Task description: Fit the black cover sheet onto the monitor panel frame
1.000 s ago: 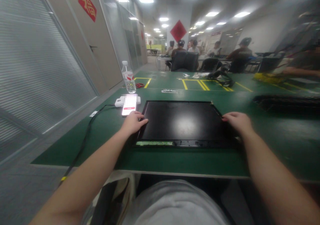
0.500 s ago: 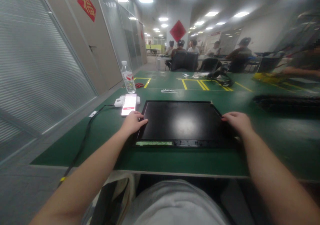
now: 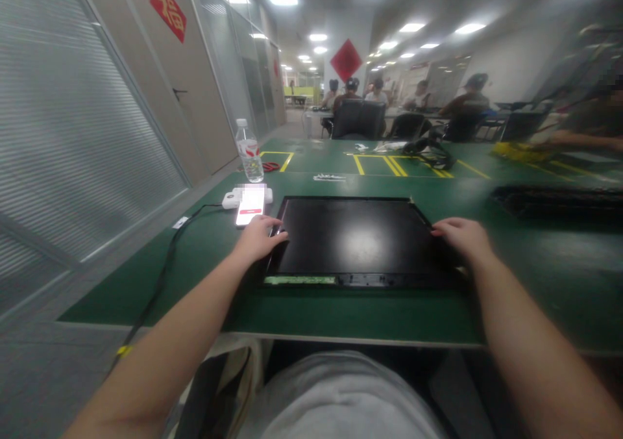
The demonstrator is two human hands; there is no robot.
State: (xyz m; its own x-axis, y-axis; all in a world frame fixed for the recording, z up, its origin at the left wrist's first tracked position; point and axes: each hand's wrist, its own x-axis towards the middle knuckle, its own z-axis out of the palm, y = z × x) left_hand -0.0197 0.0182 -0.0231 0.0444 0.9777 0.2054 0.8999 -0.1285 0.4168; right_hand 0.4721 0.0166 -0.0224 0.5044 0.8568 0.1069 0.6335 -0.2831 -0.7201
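A flat black display panel [image 3: 316,238] lies on the green table [image 3: 370,315], its dark screen facing up with a bright reflection in the middle. Along its near edge runs a green circuit strip [image 3: 300,280]. My left hand [image 3: 259,236] grips the panel's left edge, thumb on top and fingers around the side. On the opposite edge, my right hand [image 3: 462,236] holds on with its fingertips; part of its grip is hidden. Just beyond my left hand lies a phone [image 3: 250,208] with a lit screen.
A water bottle [image 3: 250,153] stands behind a white power strip [image 3: 231,199], whose black cable runs off the table's left side. Red-handled scissors [image 3: 271,166] and small white pieces [image 3: 329,177] lie farther back. A long black part [image 3: 549,204] rests at right. People sit beyond the table.
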